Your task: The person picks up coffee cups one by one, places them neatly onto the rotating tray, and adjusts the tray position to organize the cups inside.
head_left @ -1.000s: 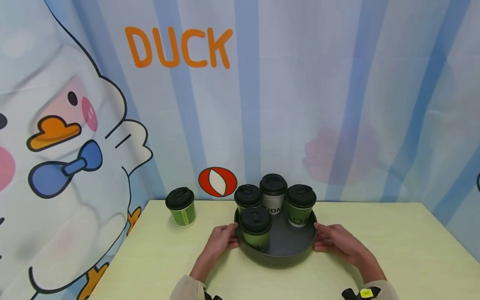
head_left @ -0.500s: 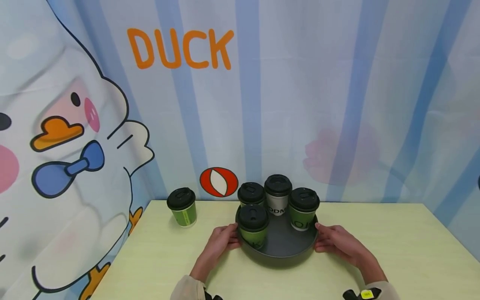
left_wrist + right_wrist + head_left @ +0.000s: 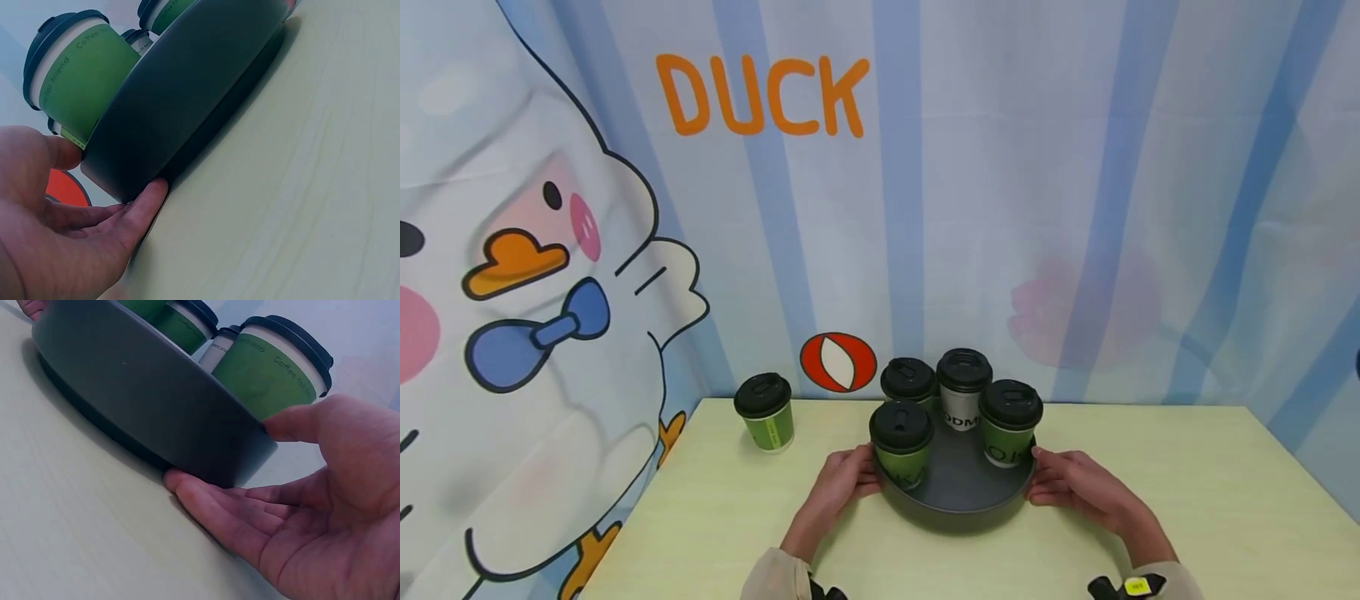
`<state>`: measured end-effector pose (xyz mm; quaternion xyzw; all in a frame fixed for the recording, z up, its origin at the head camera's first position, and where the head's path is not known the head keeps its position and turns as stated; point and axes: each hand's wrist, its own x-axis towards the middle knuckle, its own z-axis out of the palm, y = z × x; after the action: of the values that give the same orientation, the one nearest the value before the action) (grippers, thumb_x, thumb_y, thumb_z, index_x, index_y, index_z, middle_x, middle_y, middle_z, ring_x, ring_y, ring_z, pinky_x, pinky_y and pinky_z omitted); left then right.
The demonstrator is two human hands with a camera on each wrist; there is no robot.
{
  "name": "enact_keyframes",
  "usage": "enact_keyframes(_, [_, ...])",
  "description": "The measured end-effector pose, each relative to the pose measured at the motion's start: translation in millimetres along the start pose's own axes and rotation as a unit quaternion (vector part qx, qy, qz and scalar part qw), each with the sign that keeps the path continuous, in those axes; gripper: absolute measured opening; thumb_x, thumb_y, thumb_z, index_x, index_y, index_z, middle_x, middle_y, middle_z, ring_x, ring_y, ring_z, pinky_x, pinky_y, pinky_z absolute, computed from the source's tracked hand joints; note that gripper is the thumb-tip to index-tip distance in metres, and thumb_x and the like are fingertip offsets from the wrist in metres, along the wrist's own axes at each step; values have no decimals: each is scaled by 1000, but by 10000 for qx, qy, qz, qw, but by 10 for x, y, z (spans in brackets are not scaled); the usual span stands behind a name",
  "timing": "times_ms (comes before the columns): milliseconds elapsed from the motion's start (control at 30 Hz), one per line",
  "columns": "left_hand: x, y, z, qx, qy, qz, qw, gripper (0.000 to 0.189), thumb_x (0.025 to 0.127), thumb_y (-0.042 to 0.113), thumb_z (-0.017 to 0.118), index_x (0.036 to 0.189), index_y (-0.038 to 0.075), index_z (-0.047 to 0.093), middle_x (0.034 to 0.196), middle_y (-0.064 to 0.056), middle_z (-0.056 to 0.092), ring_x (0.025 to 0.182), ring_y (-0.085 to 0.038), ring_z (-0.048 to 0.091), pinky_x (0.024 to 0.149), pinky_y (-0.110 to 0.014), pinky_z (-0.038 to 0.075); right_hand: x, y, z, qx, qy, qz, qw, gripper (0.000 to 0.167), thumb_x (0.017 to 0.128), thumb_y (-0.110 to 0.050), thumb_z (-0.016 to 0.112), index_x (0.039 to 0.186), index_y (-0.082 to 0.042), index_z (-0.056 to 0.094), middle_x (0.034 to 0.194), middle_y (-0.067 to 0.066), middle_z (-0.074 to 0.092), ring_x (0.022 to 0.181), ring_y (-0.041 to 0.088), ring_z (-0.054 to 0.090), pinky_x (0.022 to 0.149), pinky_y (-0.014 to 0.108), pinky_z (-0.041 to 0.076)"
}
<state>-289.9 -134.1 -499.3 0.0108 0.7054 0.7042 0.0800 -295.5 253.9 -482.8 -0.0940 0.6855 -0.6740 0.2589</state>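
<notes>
A round, dark grey turntable with a raised rim carries several lidded paper coffee cups. Green cups stand at its front left, its back left and its right; a white cup stands at the back. My left hand grips the left edge, thumb at the rim and fingers tucked against the underside in the left wrist view. On the opposite edge, my right hand holds on the same way, its thumb near the rim below a green cup.
Another green cup with a black lid stands alone on the pale wooden table, left of the turntable. Behind the table's back edge hangs a blue striped curtain printed with a duck.
The cups have shifted clockwise around the turntable: the back ones rightward, the right one nearer me, the front one leftward and back. Both hands stay at the edges.
</notes>
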Motion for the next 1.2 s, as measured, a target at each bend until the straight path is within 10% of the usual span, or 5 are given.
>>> enact_keyframes(1200, [-8,25,7,-119,50,-107,9999,51,108,32,49,123,-16,61,99,-9,67,81,-13,64,79,-33,62,-60,10,-43,271,-311,-124,9991,43,109,-21,52,128,18,56,113,20,71,107,23,71,99,38,56])
